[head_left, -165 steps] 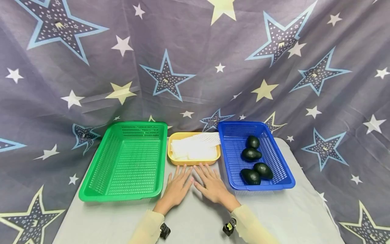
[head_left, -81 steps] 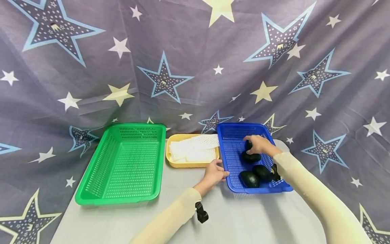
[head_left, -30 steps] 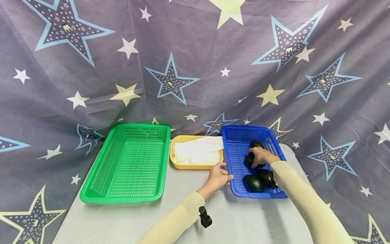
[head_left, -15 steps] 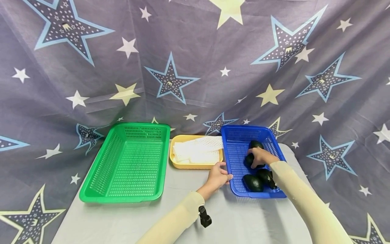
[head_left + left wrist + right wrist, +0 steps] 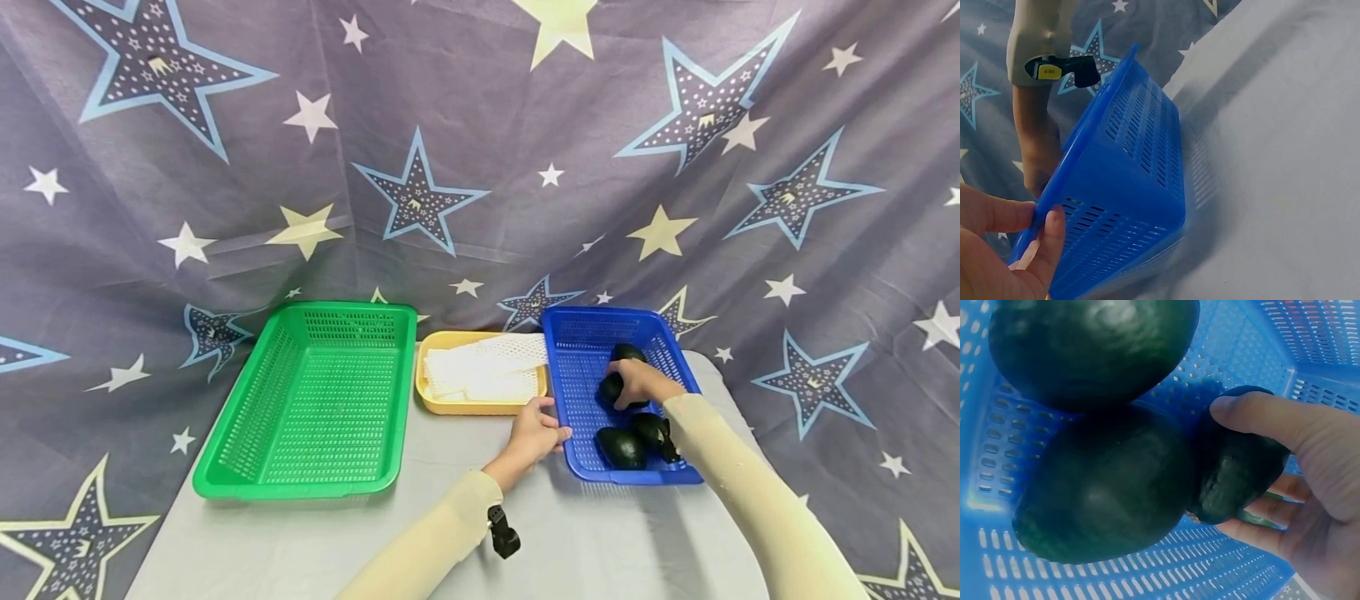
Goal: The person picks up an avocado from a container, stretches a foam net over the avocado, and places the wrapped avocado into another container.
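Observation:
My left hand (image 5: pixel 531 435) pinches the near left rim of the blue basket (image 5: pixel 556 385). In the left wrist view, thumb and fingers (image 5: pixel 1047 240) clasp that rim from both sides. My right hand (image 5: pixel 637 383) reaches down inside the basket and grips a dark green avocado (image 5: pixel 1238 462), thumb on one side and fingers curled beneath. Another avocado (image 5: pixel 628 353) lies just behind this hand. Towards the front of the basket rest two more, one avocado (image 5: pixel 621 448) on the left and one avocado (image 5: pixel 647 428) partly behind the wrist camera.
A yellow tray (image 5: pixel 472 408) with white foam netting (image 5: pixel 487 367) stands left of the blue basket, the netting reaching its rim. Farther left is a green basket (image 5: pixel 397 400) with a bare floor. A star-patterned cloth (image 5: pixel 480 150) hangs behind the white table (image 5: pixel 450 500).
Both hands lay flat before the yellow tray at first. The left then took hold of the blue rim, while the right went into the basket and closed round an avocado. Lately both stay nearly still.

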Available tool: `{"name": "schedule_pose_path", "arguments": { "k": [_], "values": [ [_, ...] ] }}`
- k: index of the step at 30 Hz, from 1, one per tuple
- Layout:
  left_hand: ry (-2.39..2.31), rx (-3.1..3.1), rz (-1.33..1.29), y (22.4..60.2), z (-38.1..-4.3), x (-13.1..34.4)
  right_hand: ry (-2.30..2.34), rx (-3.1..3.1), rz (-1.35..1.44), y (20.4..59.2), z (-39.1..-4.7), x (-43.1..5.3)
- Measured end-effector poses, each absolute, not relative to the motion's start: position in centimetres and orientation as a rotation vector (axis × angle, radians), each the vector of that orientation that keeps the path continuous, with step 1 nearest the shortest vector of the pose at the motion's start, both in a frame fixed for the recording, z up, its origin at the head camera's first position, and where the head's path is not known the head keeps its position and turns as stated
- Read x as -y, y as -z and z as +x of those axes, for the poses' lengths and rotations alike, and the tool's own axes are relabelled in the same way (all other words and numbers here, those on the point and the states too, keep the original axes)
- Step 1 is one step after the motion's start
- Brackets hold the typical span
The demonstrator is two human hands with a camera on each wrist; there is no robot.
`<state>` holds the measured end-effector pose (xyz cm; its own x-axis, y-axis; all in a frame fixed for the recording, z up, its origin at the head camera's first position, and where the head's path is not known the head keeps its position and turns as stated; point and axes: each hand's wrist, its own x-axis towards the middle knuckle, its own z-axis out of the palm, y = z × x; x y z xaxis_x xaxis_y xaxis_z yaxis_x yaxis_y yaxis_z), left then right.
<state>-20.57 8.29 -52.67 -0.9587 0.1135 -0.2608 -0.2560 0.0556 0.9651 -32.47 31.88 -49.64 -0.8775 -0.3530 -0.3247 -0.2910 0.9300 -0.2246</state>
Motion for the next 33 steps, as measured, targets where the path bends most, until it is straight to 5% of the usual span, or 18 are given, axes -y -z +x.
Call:
{"name": "schedule_pose_path", "arguments": {
  "k": [19, 33],
  "values": [
    [-1.977, -2.053, -0.139, 52.4, -20.6, -8.4, 0.636, -2.933, -0.672, 45.3, -32.1, -31.7],
    [-2.012, -2.044, -0.152, 52.8, -20.4, -8.3, 1.120, -2.970, -0.620, 42.6, -28.8, -28.4]
  ]
}}
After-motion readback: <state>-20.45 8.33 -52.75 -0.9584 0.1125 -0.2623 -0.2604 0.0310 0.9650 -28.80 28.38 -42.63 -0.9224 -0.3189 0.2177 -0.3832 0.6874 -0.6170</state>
